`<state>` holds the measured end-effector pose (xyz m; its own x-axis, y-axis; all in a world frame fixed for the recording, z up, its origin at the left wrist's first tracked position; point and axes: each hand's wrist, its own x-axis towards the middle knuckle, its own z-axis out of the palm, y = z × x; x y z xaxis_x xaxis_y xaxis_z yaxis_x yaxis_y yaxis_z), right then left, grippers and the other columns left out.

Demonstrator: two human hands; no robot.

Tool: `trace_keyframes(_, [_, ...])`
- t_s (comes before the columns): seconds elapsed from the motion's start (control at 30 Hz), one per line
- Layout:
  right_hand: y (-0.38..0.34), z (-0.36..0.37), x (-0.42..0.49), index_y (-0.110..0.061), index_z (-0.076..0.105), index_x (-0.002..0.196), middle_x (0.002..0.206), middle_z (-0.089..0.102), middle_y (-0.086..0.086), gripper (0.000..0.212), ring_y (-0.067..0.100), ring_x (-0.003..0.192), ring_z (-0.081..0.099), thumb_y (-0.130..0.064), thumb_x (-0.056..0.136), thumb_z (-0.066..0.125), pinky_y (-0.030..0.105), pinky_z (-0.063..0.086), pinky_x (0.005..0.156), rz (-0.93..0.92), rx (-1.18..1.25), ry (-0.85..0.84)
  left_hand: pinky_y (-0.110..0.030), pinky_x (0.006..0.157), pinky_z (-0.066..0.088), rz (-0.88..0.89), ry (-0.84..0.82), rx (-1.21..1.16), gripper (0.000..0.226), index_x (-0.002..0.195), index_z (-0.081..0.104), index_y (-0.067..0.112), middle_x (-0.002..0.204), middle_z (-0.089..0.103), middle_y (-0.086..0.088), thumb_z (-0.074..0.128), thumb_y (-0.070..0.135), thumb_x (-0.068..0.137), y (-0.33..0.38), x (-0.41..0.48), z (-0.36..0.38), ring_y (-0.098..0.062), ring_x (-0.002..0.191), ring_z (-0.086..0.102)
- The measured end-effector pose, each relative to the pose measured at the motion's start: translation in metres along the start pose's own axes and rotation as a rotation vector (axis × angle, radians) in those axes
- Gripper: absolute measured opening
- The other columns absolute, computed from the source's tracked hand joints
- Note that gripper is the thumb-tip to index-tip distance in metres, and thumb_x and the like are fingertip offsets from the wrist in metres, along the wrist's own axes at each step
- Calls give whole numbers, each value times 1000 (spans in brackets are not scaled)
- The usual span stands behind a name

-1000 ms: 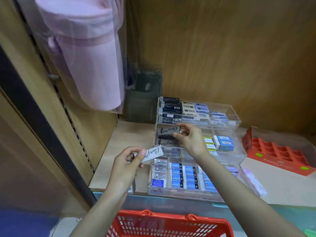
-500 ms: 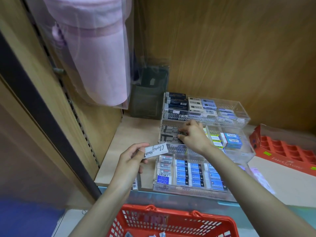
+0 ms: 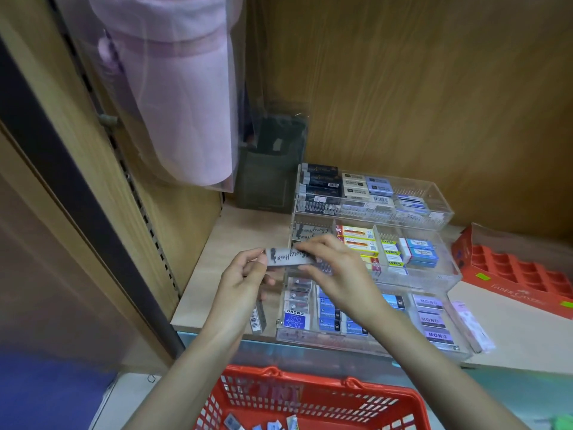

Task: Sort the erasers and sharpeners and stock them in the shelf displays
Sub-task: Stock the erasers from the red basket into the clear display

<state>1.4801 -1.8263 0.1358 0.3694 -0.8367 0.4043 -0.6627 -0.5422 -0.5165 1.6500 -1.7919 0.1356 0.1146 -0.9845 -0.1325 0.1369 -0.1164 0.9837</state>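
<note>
Even, fairly bright indoor light; soft shadows beneath the hands (image 3: 297, 274); wide-angle bending at the edges; left foreground blurred.

The left hand (image 3: 245, 274) and right hand (image 3: 338, 274) cover the ends of the long eraser (image 3: 290, 257); the right hand also hides part of the display trays (image 3: 446, 274). The bottom edge cuts off the red basket (image 3: 310, 381).

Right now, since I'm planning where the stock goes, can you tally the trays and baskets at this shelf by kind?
Clear display tiers: 3
Red basket: 1
Orange tray: 1
Total: 5
</note>
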Motion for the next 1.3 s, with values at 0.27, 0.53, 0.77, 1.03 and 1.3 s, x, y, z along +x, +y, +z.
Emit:
trace_keyframes(0.27, [39,-2,42,-9,66,112,105,65,8,27,27,97,60,-15,86,66,33,44,81,259,-246,167,-22,65,41,-41,142,110,29,91,58,17,84,60,-2,35,2,98,-9,7,-3,-9,75,58])
trace_keyframes(0.53, [55,-2,47,-14,67,116,115,62,4,27,27,102,58,-15,90,59,33,46,79,286,-296,74,-27,59,29,-226,81,-165,26,86,56,8,59,38,1,45,14,63,-2,5,4,-13,58,33])
trace_keyframes(0.77, [61,8,48,-17,69,114,106,59,8,25,31,100,52,-14,93,56,36,41,87,283,-328,34,-28,86,38,-153,17,-109,26,92,55,13,87,48,-6,38,-7,92,-3,0,8,-14,83,47])
trace_keyframes(1.03, [17,1,18,-18,68,110,105,62,2,22,17,99,52,-19,95,52,23,34,82,241,19,67,-15,64,54,-93,72,-161,9,96,60,5,103,62,-18,62,7,87,-3,2,0,-16,85,69])
trace_keyframes(1.3, [-12,20,-24,-40,55,107,90,63,-17,42,5,81,58,-8,83,68,22,49,78,231,471,24,-27,82,57,-150,44,-339,23,102,60,2,96,69,-13,51,21,95,6,-3,4,-23,94,68])
